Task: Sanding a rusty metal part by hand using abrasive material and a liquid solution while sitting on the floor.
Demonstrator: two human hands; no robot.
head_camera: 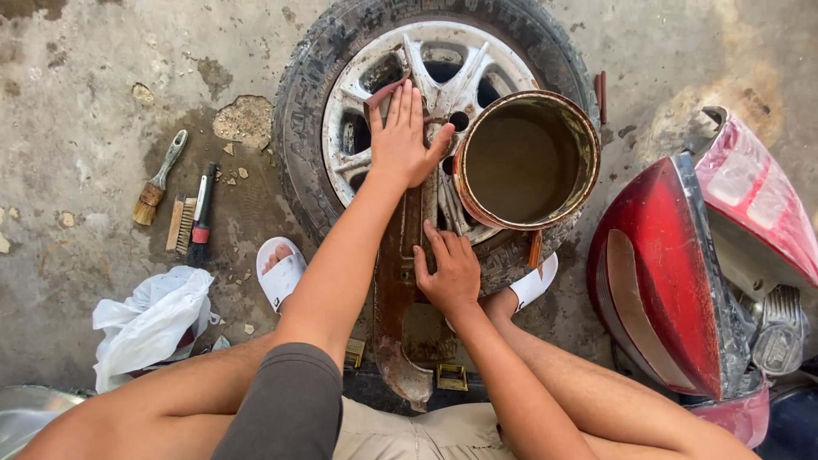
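A tyre [298,128] with a silver alloy wheel [477,60] lies flat on the concrete floor. Across it, reaching towards me, lies a long rusty brown metal part [394,315]. My left hand [405,136] rests flat on the part's far end and presses a reddish-brown piece of sandpaper [381,92] under its fingers. My right hand [447,274] grips the part near its middle, at the tyre's near edge. A rusty round tin [526,159] with murky brown liquid stands on the wheel just right of my left hand.
Two brushes [156,181] [201,217] and a small block lie on the floor to the left. A crumpled white plastic bag [153,319] sits at the lower left. A red tail-light housing [682,264] stands to the right. My feet wear white sandals [281,268].
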